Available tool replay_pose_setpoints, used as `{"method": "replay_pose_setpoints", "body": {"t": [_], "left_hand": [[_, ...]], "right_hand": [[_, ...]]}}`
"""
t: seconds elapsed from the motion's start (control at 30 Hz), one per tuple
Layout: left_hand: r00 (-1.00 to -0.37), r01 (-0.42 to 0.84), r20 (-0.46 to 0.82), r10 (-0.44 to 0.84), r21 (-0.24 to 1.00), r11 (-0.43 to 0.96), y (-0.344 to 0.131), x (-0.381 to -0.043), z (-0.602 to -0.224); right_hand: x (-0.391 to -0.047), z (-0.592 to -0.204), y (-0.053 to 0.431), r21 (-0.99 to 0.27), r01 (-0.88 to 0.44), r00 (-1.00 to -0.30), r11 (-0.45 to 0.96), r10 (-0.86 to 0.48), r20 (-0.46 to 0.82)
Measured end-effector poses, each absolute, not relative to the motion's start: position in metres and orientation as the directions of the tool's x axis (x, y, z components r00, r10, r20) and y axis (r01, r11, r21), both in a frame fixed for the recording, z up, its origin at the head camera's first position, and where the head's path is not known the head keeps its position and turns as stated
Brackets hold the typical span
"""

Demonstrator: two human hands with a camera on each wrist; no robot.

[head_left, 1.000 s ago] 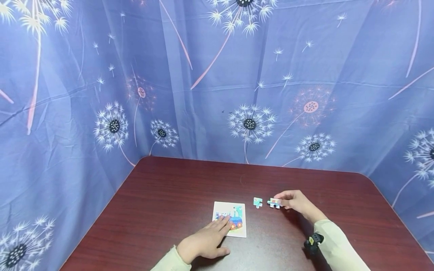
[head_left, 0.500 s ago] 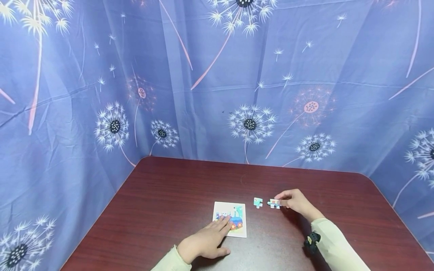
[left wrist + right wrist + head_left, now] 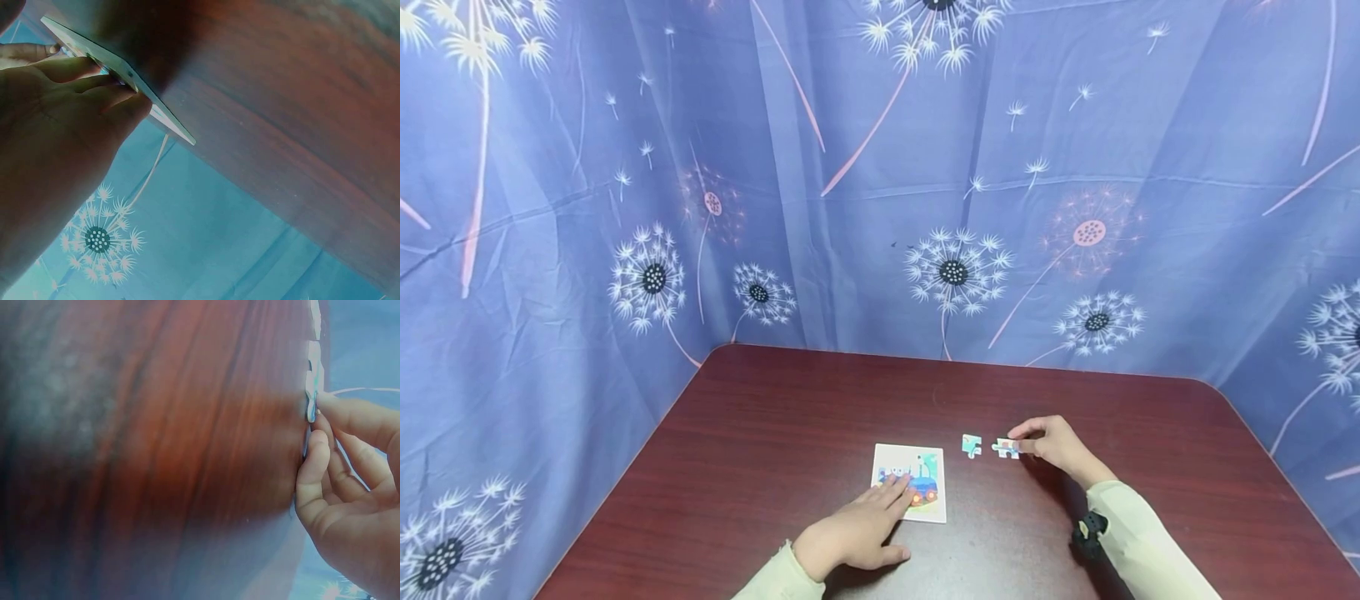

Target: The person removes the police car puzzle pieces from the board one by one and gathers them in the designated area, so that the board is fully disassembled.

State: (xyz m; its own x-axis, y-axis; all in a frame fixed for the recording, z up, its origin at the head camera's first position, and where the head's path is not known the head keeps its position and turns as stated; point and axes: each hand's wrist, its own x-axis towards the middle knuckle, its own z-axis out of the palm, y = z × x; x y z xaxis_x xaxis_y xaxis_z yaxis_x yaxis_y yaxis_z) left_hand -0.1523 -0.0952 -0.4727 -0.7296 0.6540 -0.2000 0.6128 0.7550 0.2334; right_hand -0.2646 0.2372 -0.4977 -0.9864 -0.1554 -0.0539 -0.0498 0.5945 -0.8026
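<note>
My left hand (image 3: pixel 867 523) rests with straight fingers across the lower left of a square white picture puzzle (image 3: pixel 910 455), which shows a blue vehicle with red wheels. Part of the picture lies hidden under those fingers. In the left wrist view the puzzle (image 3: pixel 176 127) appears nearly edge-on beneath the fingertips. To the right, my right hand (image 3: pixel 1060 446) pinches a small jigsaw piece (image 3: pixel 1004 448) by its right side, between thumb and index finger. A second jigsaw piece (image 3: pixel 971 445), mostly light green, lies on the table between the puzzle and the pinched piece.
The dark red wooden table (image 3: pixel 790 417) has rounded far corners. A blue curtain (image 3: pixel 865 275) with dandelion prints hangs along its back and sides. A black device (image 3: pixel 1088 533) sits at the right wrist over the pale sleeve.
The right forearm has shifted slightly left, while its fingers stay at the same piece. The left hand, the puzzle and the loose piece hold their places; the view tilts a little.
</note>
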Motion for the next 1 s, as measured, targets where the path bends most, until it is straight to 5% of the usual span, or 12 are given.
{"method": "replay_pose_setpoints", "body": {"t": [1.0], "left_hand": [[-0.728,0.616,-0.2,0.655,0.226,0.754,-0.096,-0.152,-0.475]], "right_hand": [[-0.265,-0.475,0.197,-0.875,-0.159,-0.958,0.457,-0.287,0.024]]}}
